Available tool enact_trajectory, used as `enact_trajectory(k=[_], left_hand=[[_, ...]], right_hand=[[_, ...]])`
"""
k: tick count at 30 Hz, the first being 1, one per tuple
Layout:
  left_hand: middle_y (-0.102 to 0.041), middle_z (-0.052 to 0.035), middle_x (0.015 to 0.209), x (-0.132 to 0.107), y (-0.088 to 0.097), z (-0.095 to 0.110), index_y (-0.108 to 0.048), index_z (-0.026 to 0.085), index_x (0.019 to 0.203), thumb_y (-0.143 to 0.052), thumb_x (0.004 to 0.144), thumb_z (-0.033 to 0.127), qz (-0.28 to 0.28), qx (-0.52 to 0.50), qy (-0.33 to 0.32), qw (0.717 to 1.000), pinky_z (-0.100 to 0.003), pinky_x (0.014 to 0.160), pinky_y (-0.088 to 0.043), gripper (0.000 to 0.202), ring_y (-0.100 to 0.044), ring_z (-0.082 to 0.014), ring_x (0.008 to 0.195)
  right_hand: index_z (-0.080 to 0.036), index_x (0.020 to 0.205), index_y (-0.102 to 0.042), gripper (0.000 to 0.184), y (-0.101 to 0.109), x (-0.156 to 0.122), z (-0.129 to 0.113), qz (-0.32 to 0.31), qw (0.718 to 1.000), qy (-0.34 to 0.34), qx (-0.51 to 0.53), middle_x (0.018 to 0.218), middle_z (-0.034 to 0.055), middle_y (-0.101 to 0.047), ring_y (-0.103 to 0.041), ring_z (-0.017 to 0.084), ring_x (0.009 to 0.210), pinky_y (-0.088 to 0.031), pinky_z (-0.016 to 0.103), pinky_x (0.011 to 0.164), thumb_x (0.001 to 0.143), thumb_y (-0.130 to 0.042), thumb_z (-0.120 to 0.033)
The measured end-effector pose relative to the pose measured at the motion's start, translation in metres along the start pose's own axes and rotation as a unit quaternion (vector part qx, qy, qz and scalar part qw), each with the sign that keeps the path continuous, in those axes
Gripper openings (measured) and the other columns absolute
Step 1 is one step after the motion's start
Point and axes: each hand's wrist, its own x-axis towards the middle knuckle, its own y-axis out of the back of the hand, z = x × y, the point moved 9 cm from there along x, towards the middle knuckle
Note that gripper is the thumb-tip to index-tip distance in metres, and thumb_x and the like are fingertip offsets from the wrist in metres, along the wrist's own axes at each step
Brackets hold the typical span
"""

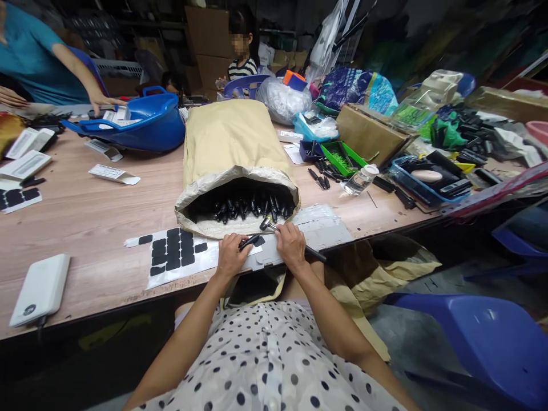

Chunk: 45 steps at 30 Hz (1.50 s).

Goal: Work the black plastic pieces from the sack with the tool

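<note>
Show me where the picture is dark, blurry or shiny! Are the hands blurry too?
Head view: the background is dark, with smeared shapes at upper right; head view: the blue chair at lower right has pale glare on its top; head view: deep shadow fills the tan sack's mouth; head view: the left hand and right hand look fairly clear.

White power bank [43, 290], blue basin [159, 127] beyond it, clear bottle [359, 180] beside green tray [359, 160].
</note>
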Motion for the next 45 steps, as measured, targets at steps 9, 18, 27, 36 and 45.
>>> enact_trajectory(k=[9,18,27,36,45], left_hand=[[-0.069,-0.0034,0.087,0.002,-0.001,-0.002,-0.073,0.024,0.094,-0.068,0.083,0.024,-0.013,-0.017,0.023,0.999,-0.037,0.083,-0.045,0.013,-0.059,-0.0237,0.089],[-0.068,-0.0032,0.087,0.002,-0.002,-0.001,-0.072,0.024,0.092,-0.068,0.082,0.023,-0.016,-0.022,0.025,0.999,-0.037,0.084,-0.044,0.011,-0.059,-0.0235,0.089],[-0.065,-0.0020,0.084,0.002,-0.005,-0.003,-0.071,0.025,0.091,-0.066,0.084,0.026,-0.009,-0.023,0.013,1.000,-0.036,0.081,-0.044,0.009,-0.057,-0.0226,0.087],[-0.069,-0.0037,0.089,0.001,-0.004,-0.002,-0.072,0.024,0.093,-0.067,0.082,0.026,-0.007,-0.017,0.022,1.000,-0.037,0.085,-0.045,0.012,-0.059,-0.0241,0.091],[-0.069,-0.0054,0.095,0.000,-0.005,-0.004,-0.071,0.024,0.095,-0.045,0.098,0.032,-0.030,-0.028,0.028,0.999,-0.037,0.086,-0.043,0.028,-0.058,-0.0234,0.094]], right_hand=[[-0.023,0.119,-0.069,0.035,0.027,-0.019,-0.028,0.010,0.986,0.045,0.157,0.097,0.0065,-0.068,-0.065,0.018,0.092,-0.052,0.026,0.083,0.103,-0.039,-0.025],[-0.024,0.119,-0.072,0.035,0.031,-0.023,-0.040,-0.007,0.990,0.068,0.121,0.090,0.0059,-0.067,-0.065,0.018,0.082,-0.052,0.025,0.072,0.101,-0.042,-0.022],[-0.025,0.121,-0.070,0.034,0.029,-0.030,-0.057,-0.032,0.986,0.107,0.127,0.089,0.0047,-0.067,-0.064,0.016,0.082,-0.050,0.023,0.073,0.101,-0.042,-0.020],[-0.024,0.116,-0.072,0.031,0.020,0.000,-0.017,-0.004,0.997,0.054,0.062,0.091,0.0057,-0.065,-0.060,0.018,0.084,-0.046,0.027,0.073,0.099,-0.046,-0.020],[-0.024,0.110,-0.073,0.027,-0.007,0.001,0.005,-0.002,0.999,0.038,-0.008,0.088,0.0074,-0.059,-0.049,0.022,0.086,-0.035,0.032,0.073,0.093,-0.053,-0.018]])
